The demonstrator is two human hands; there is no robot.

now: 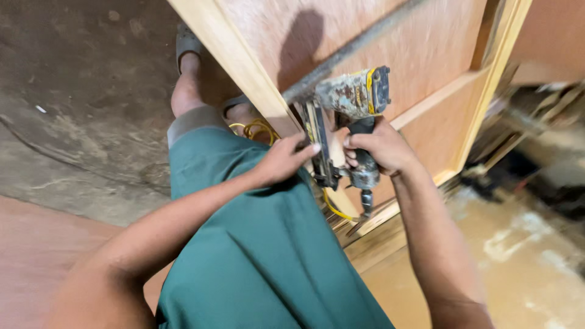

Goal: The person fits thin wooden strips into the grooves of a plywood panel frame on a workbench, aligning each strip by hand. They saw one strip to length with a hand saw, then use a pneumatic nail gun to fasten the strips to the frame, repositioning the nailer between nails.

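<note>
My right hand (381,149) grips the black handle of a worn, paint-spattered nail gun (353,97) with yellow trim. The gun's nose rests against the pale wooden frame (241,64) of a plywood panel (420,49). My left hand (286,159) touches the gun's long black magazine (320,146), fingers curled at its side. A yellow air hose (332,207) hangs from the bottom of the handle.
My green-clothed leg (262,244) fills the lower middle, with a sandalled foot (186,45) on the dark concrete floor (79,91). A coil of yellow hose (256,129) lies beside the foot. A reddish board (42,250) sits lower left. Blurred clutter lies at the right.
</note>
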